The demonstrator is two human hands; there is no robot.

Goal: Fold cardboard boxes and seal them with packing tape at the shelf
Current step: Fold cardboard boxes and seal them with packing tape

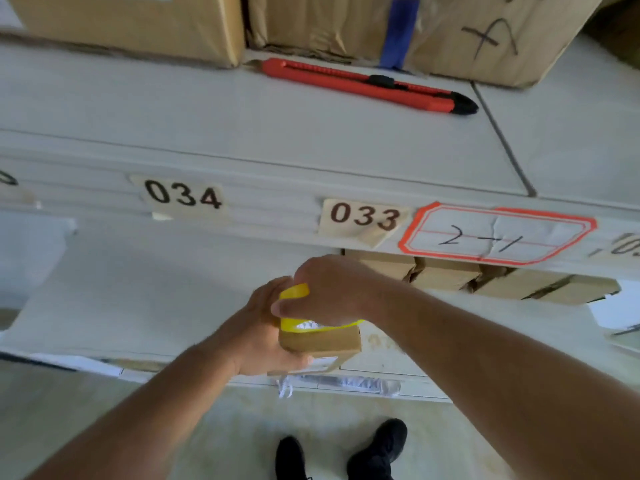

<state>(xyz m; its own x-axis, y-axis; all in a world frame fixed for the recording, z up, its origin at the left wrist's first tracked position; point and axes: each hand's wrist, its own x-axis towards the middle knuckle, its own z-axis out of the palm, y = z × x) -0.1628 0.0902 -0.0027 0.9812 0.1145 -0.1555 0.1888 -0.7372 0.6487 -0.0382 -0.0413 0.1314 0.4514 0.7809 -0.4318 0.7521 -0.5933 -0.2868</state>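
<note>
Our count at the shelf

We see two hands [266, 327] [325, 292], one small box [318, 341], one tape roll [294, 292], one red knife [363, 84], two shoes [291, 459] [381, 448].

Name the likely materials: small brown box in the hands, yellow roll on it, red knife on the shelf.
Small brown box: matte kraft cardboard, judging by its dull tan faces. Yellow tape roll: glossy plastic, probably; smooth bright rim. Red utility knife: moulded plastic body with black slider and end cap, apparently.

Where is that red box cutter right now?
The red box cutter lies on the upper shelf, right of centre, just before the big cardboard boxes.
</note>
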